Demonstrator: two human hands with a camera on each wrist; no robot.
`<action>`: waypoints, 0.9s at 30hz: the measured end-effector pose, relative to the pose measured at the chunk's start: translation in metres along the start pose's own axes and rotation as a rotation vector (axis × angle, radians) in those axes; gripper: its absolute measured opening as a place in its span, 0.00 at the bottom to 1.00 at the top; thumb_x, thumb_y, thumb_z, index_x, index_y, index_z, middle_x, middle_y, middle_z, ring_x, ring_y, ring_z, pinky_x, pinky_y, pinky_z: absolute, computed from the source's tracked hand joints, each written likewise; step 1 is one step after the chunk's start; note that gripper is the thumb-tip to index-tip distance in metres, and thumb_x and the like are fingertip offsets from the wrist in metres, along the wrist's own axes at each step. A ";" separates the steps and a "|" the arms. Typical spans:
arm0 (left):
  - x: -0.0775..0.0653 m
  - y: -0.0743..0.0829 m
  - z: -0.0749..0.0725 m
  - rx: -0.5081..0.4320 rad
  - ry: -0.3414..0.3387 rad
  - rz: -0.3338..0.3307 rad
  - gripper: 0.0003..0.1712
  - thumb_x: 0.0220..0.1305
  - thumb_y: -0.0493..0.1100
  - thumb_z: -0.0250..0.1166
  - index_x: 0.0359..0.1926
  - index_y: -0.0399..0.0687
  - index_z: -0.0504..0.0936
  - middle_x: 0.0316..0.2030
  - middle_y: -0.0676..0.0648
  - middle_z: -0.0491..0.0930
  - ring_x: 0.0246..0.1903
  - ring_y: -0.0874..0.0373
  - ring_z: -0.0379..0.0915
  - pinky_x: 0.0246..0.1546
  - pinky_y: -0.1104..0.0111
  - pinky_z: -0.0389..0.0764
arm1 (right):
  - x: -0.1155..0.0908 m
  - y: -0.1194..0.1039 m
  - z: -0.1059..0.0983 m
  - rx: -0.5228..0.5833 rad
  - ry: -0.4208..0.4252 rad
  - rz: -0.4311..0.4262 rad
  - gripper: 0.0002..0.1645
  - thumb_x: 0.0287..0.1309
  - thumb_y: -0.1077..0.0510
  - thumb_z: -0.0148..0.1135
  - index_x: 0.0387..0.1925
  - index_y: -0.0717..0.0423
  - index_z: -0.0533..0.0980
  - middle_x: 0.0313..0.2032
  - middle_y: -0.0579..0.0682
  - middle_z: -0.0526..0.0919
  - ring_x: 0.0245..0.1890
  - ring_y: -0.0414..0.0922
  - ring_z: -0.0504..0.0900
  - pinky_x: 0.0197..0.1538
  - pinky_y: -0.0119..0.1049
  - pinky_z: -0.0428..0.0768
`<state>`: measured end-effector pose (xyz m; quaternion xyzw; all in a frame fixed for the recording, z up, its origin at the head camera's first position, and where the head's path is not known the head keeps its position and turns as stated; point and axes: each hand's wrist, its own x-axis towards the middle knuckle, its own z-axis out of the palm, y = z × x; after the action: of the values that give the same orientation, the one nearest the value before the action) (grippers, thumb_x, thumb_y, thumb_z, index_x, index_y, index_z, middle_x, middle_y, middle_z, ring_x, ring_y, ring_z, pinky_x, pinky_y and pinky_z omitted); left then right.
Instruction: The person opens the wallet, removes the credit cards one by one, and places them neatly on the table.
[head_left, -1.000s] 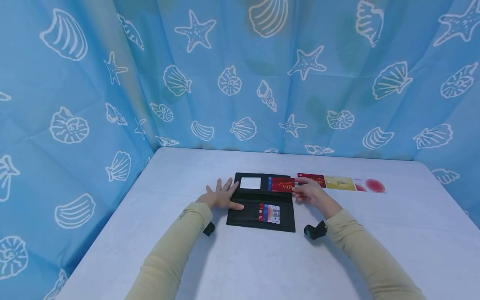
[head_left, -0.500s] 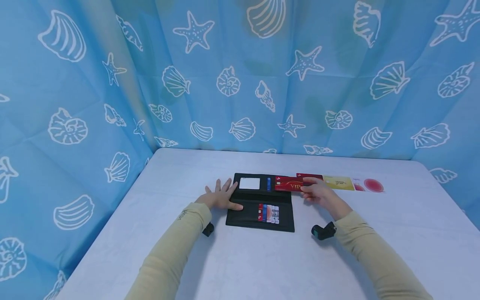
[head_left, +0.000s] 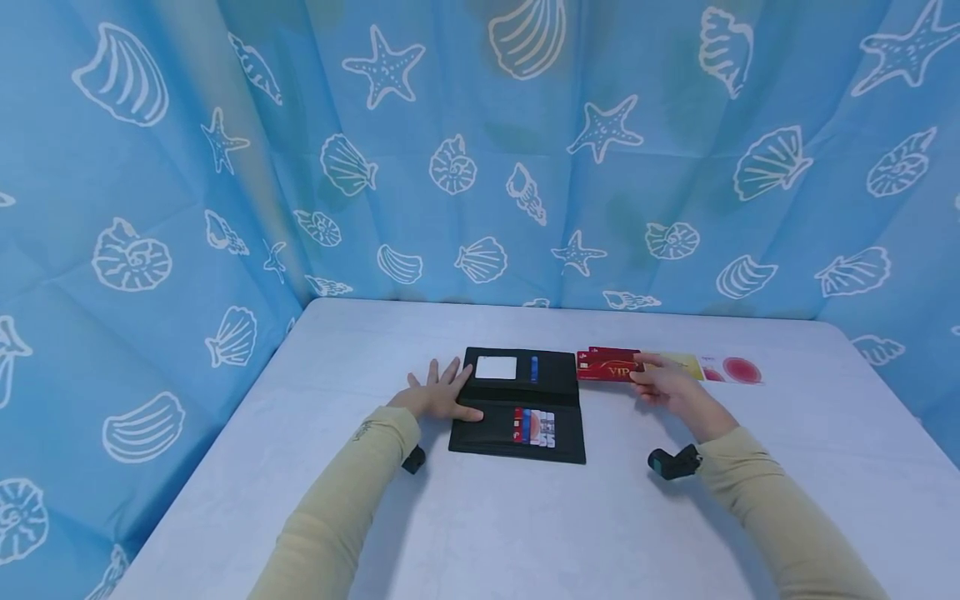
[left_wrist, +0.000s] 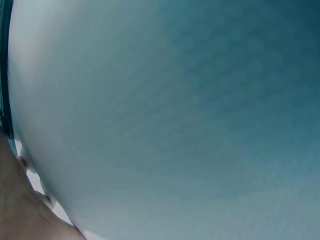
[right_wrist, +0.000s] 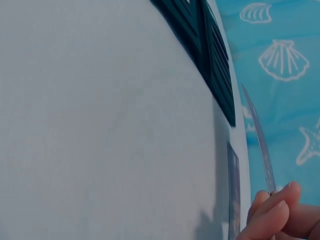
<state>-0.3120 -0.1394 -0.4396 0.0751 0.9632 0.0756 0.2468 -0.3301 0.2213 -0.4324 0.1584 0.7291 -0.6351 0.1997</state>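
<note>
An open black bifold wallet lies on the table in the head view. My left hand is spread flat over its left edge, thumb on the lower half. Several cards show in the lower slots; a blue card peeks from an upper slot beside a white panel. My right hand pinches a red VIP card by its right end, just right of the wallet. The right wrist view shows this card edge-on, tilted, raised off the table. Only part of my left hand shows in the left wrist view.
Behind the held card lies another red card. A gold card, partly hidden by my right hand, and a white card with a red circle continue that row. A blue shell-print curtain hangs behind the white table.
The right hand has drawn the red VIP card rightward, off the upper half of the wallet, uncovering the blue card in its slot. The left hand has stayed in place on the wallet.
</note>
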 end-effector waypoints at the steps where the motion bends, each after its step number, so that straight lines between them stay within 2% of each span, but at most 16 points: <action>1: -0.002 0.000 -0.001 -0.001 -0.002 0.001 0.54 0.53 0.72 0.54 0.72 0.60 0.38 0.72 0.48 0.30 0.69 0.43 0.18 0.62 0.39 0.29 | -0.001 0.000 -0.003 0.005 -0.002 0.001 0.38 0.63 0.57 0.53 0.70 0.53 0.49 0.38 0.50 0.71 0.24 0.38 0.76 0.32 0.26 0.77; 5: -0.004 -0.001 -0.002 -0.003 0.002 0.007 0.54 0.53 0.72 0.54 0.72 0.60 0.38 0.72 0.48 0.30 0.69 0.43 0.19 0.62 0.39 0.30 | -0.005 0.000 -0.016 -0.001 0.012 0.006 0.39 0.63 0.56 0.53 0.70 0.53 0.47 0.43 0.53 0.69 0.25 0.38 0.76 0.34 0.27 0.77; 11: -0.002 -0.002 0.000 -0.013 -0.003 0.002 0.54 0.53 0.72 0.54 0.72 0.60 0.38 0.72 0.48 0.29 0.69 0.43 0.18 0.62 0.39 0.29 | -0.011 0.001 -0.034 0.002 0.046 0.015 0.40 0.63 0.55 0.52 0.71 0.54 0.45 0.55 0.60 0.62 0.26 0.38 0.76 0.37 0.29 0.78; 19: -0.003 -0.004 0.001 -0.040 0.003 0.005 0.55 0.52 0.72 0.56 0.72 0.59 0.39 0.72 0.48 0.30 0.69 0.42 0.19 0.61 0.38 0.30 | -0.018 0.005 -0.066 0.024 0.085 0.021 0.41 0.63 0.54 0.52 0.71 0.55 0.44 0.47 0.53 0.66 0.25 0.39 0.75 0.37 0.29 0.79; 27: -0.005 -0.004 0.001 -0.038 0.004 0.004 0.55 0.52 0.71 0.56 0.72 0.59 0.39 0.72 0.48 0.31 0.69 0.42 0.19 0.61 0.38 0.30 | -0.022 0.012 -0.090 0.000 0.140 0.029 0.41 0.63 0.55 0.51 0.71 0.54 0.42 0.54 0.59 0.61 0.28 0.40 0.73 0.37 0.29 0.78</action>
<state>-0.3075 -0.1444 -0.4385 0.0721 0.9619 0.0947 0.2460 -0.3128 0.3128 -0.4219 0.2131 0.7389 -0.6196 0.1573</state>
